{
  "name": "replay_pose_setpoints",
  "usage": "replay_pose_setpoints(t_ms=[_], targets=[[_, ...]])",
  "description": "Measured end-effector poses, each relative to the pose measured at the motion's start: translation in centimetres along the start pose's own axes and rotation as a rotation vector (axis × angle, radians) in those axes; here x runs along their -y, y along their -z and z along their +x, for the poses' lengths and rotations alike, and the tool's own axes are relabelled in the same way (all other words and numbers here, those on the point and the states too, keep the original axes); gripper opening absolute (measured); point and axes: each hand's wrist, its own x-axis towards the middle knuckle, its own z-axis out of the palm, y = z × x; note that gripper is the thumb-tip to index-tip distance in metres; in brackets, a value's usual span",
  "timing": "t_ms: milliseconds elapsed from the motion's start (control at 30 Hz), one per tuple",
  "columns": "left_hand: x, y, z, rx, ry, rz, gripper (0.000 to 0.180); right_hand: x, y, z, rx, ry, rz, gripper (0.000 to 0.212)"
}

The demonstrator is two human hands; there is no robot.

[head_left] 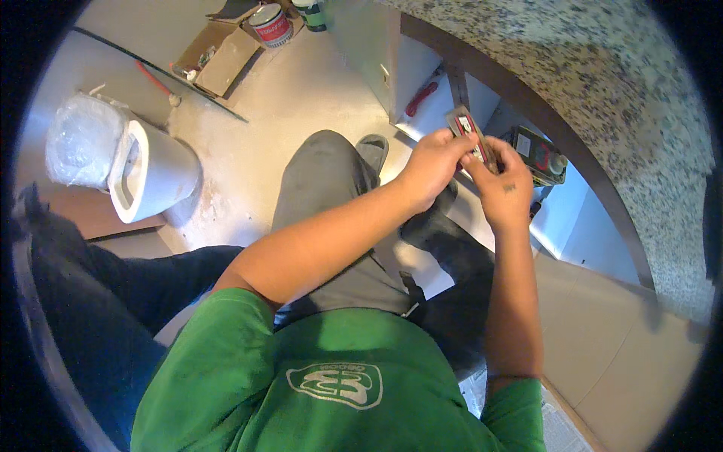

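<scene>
Between both hands, in front of an open cabinet, I hold a small flat blister pack (465, 126) with a red and dark card. My left hand (433, 167) pinches it from the left, thumb across its front. My right hand (503, 183) grips its lower right side, thumb pressed near the left one. Fingers behind the pack are partly hidden. What lies inside the pack is too small to make out. Just beyond my right hand, inside the cabinet, stands a dark rectangular can (538, 157) with a pale cap.
A speckled granite countertop (595, 83) curves over the cabinet (576, 211). A red coiled item (421, 99) lies inside. On the floor to the left are a white toilet (154, 172), a plastic-wrapped bundle (86, 141), an open cardboard box (228, 62) and a red-and-white paint can (272, 26).
</scene>
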Motion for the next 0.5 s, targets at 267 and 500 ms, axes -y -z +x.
replay_pose_setpoints(t_ms=[267,500], targets=[[-5.0,1.8,3.3,-0.318,-0.264,0.121,0.029,-0.1,-3.3,4.4,0.162,-0.48,0.858,0.034],[-5.1,3.4,5.0,-0.202,-0.253,-0.031,0.026,-0.5,-5.5,5.8,0.29,-0.61,1.352,0.028]])
